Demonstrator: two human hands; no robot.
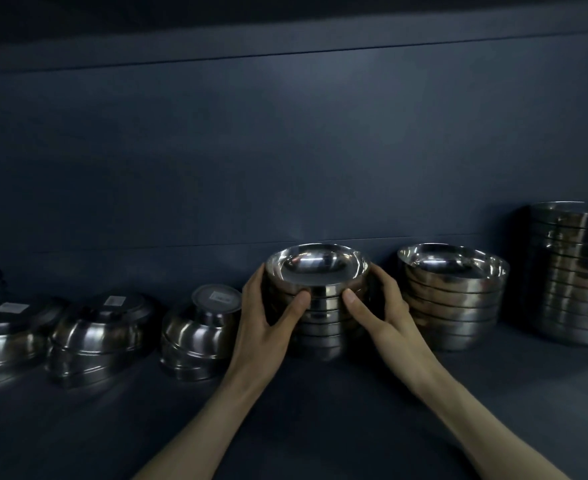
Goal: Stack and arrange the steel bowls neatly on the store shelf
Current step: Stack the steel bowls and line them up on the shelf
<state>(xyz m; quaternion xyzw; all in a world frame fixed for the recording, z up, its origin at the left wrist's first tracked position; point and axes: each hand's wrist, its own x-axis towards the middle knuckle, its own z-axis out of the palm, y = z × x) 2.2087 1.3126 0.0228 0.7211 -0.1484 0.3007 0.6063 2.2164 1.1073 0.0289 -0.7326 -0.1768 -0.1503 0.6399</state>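
Clasping bowl stack (322,318) between them; left grip (268,308), right grip (382,306).

Both forearms reached forward; left hand (268,308) and right hand (377,303) cupped the stack (323,315) from either side, thumbs pressed on its front.

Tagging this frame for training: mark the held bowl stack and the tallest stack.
held bowl stack (323,317), head view, front wall below the rim.
tallest stack (576,271), head view, side wall midway up.
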